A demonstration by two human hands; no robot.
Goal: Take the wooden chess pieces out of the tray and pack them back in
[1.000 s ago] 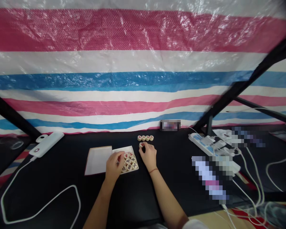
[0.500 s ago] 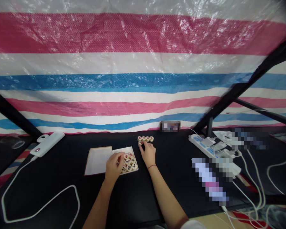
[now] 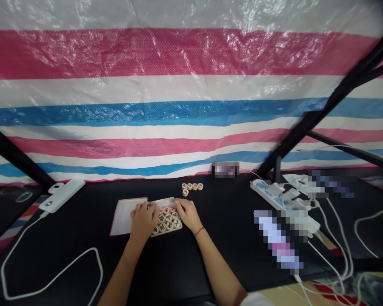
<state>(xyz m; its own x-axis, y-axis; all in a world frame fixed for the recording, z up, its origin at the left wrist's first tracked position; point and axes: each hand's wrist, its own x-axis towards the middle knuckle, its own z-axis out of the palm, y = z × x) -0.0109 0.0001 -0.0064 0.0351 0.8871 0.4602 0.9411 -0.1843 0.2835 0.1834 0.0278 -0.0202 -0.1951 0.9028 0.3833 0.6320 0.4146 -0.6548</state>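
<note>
A shallow white tray (image 3: 175, 225) holds several round wooden xiangqi pieces (image 3: 167, 221) with black and red characters. My left hand (image 3: 143, 219) lies over the tray's left part, fingers curled on its far edge, and hides some of the pieces. My right hand (image 3: 185, 214) grips the tray's far right corner. To the left, a white flat box lid (image 3: 123, 223) with a reddish edge lies against the tray. A short row of several loose pieces (image 3: 191, 186) stands beyond the hands, with one more piece (image 3: 185, 192) just below it.
The black table (image 3: 83, 225) also carries a white power bank (image 3: 62, 195) with a looped white cable and a white power strip (image 3: 274, 195) with plugs and cables. Pixelated objects lie right. A striped tarp (image 3: 178, 110) and black metal bars (image 3: 322, 110) stand behind.
My right hand has let go of the loose piece beside the row and moved back onto the tray. My left hand has shifted left along the tray. The view has tilted slightly.
</note>
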